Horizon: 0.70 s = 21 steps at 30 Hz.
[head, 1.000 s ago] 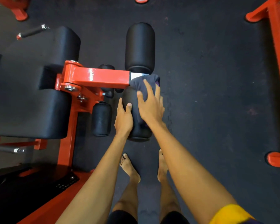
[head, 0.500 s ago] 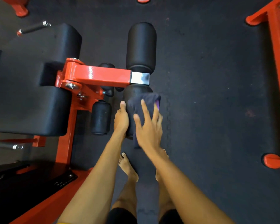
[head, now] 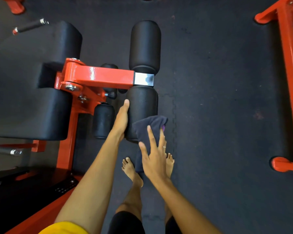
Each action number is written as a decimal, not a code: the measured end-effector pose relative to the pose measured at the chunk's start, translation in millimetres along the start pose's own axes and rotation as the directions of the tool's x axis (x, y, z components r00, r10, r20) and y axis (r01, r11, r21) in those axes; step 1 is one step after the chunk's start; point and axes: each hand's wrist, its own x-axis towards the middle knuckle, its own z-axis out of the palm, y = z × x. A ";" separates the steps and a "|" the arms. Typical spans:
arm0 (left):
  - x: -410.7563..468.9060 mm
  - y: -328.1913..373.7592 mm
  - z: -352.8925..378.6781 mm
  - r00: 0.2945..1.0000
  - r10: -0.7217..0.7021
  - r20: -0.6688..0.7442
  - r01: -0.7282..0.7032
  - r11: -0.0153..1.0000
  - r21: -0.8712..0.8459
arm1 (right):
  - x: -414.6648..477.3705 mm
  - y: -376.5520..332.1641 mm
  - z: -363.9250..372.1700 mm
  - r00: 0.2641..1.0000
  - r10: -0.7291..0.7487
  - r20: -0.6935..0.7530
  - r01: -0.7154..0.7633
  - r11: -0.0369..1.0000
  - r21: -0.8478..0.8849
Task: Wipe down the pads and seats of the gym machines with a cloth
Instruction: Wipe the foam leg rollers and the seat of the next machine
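**Wiping the near roller pad**

Presses a dark cloth (head: 147, 125) onto the near end of the near roller pad (head: 142, 102) with the right hand (head: 155, 159) — fingers straight and spread, palm flat on the fabric, a ring on one finger. Drapes the cloth over the pad's near right corner and lets the lower part hang past the end of the pad, above the bare feet (head: 130, 171). Steadies the same pad with the left hand (head: 121, 122), laid lengthwise along its left side, one digit straight and touching the foam; cannot tell whether the other fingers curl underneath. Leaves the far half of that pad uncovered.

Farther off, past a short metal sleeve (head: 144, 79) at the tip of an orange arm (head: 100, 76) — a second roller pad (head: 145, 46), in line with the first. To the left, a smaller roller (head: 103, 120) and a big black seat pad (head: 29, 107), both apart from the cloth. On the right, across the dark rubber floor (head: 218, 115), an orange frame (head: 289, 65).
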 end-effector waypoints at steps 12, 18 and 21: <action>-51.6 16.0 22.3 0.949 0.233 -0.213 -0.153 0.930 0.335 | 135.2 -36.4 -16.3 0.992 0.127 -0.013 -0.126 0.989 0.073; 5.9 -1.7 0.6 0.997 -0.070 0.027 0.071 0.997 -0.030 | 12.1 -4.5 1.1 0.995 -0.094 -0.022 0.091 0.989 -0.114; -0.1 3.0 7.9 0.992 -0.114 -0.047 0.115 0.993 0.008 | 13.8 -6.1 4.3 0.998 -0.040 -0.041 0.036 0.995 -0.091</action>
